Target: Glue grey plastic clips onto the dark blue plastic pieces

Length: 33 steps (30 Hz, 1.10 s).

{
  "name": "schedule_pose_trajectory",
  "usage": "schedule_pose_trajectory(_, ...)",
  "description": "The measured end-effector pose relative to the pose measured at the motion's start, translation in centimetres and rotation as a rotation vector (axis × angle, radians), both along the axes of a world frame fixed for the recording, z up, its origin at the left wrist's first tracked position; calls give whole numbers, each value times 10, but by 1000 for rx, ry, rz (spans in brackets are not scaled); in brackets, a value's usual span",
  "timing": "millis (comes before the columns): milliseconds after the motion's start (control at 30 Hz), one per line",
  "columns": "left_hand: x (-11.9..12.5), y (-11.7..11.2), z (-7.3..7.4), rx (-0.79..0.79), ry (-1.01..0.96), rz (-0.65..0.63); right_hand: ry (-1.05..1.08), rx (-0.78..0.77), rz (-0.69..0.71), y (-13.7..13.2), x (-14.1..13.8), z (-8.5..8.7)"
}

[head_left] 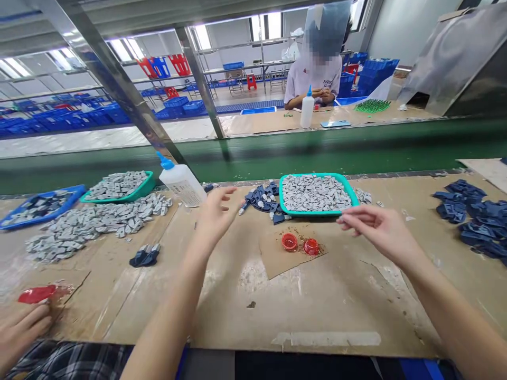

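Observation:
My left hand (216, 216) is held over the table with thumb and fingers apart and nothing visible between them. It is nearest to a pile of dark blue plastic pieces (264, 198), some with light grey parts on them. My right hand (372, 224) has its fingertips pinched together at the right front corner of a green tray (283, 203) full of small light grey plastic parts (315, 192). Whatever the pinch holds, if anything, is too small to make out. Between my hands, two small red cups (289, 241) with shiny liquid stand on a stained cardboard piece (277, 264).
Left lie a white bottle with blue nozzle (183, 183), loose grey parts (91, 221), another green tray (150, 184) and a blue tray (77, 194). A neighbour's hand (26, 322) is by a red patch (37, 294). Dark blue pieces (483, 221) are heaped right. A person sits opposite.

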<state>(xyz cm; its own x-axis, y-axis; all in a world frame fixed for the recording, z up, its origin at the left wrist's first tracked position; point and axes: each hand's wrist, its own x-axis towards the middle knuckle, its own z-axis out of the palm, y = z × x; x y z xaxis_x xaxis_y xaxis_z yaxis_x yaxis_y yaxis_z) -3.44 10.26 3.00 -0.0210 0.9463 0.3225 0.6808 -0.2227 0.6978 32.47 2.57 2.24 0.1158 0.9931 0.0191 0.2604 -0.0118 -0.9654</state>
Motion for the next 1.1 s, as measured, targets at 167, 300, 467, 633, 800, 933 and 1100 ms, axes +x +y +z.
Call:
schedule_pose_trajectory(167,0,30,-41,-138,140,-18,115,-172,-48,-41,-5,-27)
schedule_pose_trajectory(300,-6,32,-50,-161,102,-42,183,-181,-135,-46,-16,-33)
schedule_pose_trajectory(467,-9,-6,-20,-170,-90,-48,272,-266,-92,-40,-34,-31)
schedule_pose_trajectory(633,-1,-58,-2,-202,-535,14,294,-292,-50,-33,-51,-40)
schedule_pose_trajectory(800,17,-90,-21,-417,-804,-68,287,-285,-61,-28,-57,-44)
schedule_pose_trajectory(933,33,-99,-32,-364,-829,-20,270,-287,-49,-28,-57,-47)
schedule_pose_trajectory(1100,53,-107,-32,-402,-1023,-108,256,-304,-57,-29,-56,-49)
